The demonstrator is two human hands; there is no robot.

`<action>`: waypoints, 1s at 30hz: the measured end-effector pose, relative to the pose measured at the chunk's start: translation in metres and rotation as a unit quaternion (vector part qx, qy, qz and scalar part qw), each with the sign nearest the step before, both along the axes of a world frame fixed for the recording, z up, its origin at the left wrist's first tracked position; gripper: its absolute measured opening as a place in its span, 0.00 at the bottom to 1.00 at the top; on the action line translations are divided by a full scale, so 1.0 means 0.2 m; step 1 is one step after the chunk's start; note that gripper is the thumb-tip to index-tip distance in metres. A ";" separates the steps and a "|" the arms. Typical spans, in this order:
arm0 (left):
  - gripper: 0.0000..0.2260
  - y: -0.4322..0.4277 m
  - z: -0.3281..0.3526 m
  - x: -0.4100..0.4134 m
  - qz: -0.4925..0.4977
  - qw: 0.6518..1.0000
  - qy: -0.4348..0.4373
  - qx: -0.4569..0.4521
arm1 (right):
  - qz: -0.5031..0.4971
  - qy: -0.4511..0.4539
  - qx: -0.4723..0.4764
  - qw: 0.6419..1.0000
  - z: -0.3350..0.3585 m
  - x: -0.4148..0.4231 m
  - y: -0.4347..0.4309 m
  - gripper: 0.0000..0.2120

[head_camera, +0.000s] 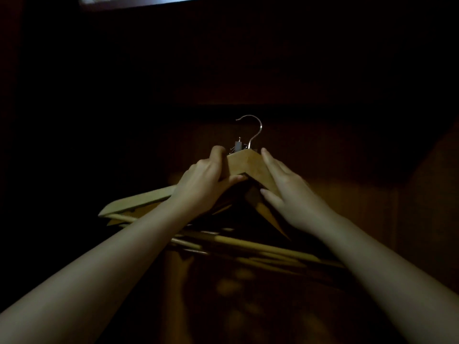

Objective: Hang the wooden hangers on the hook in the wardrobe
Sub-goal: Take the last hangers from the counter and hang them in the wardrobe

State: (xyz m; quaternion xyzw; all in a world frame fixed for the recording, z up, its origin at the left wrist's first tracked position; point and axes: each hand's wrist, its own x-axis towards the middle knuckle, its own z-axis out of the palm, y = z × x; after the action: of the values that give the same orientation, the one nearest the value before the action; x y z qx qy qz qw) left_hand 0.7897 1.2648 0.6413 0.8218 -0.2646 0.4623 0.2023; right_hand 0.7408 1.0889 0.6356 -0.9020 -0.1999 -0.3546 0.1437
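Observation:
A stack of pale wooden hangers (250,165) is held up in the dark wardrobe. One silver hanger hook (255,130) curves up free above the stack's peak, touching nothing I can see. My left hand (206,184) is shut on the left shoulder near the peak, thumb under the wood. My right hand (288,192) lies on the right shoulder, fingers spread along it and thumb below. The hangers' crossbars (260,247) fan out below my wrists. The wardrobe's own hook is hidden in the darkness.
The wardrobe interior (347,170) is very dark, with a brown wooden back panel dimly lit on the right. A dark horizontal edge (248,108) runs just above the hanger hook. A bright strip (124,0) shows at the top left.

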 end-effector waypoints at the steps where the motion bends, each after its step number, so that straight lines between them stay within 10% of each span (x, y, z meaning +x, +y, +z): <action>1: 0.26 0.02 -0.02 0.02 0.000 1.000 0.009 -0.008 | 0.003 -0.002 -0.009 1.000 0.00 0.01 0.02 0.37; 30: 0.26 0.02 -0.30 0.22 0.120 0.990 -0.079 0.014 | -0.054 -0.049 -0.036 0.997 -0.27 0.22 0.07 0.36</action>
State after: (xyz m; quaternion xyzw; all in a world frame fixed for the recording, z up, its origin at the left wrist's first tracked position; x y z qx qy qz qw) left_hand 0.8328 1.2698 0.5809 0.8115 -0.1851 0.5428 0.1125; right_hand 0.7840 1.1033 0.5822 -0.8976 -0.1706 -0.3982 0.0818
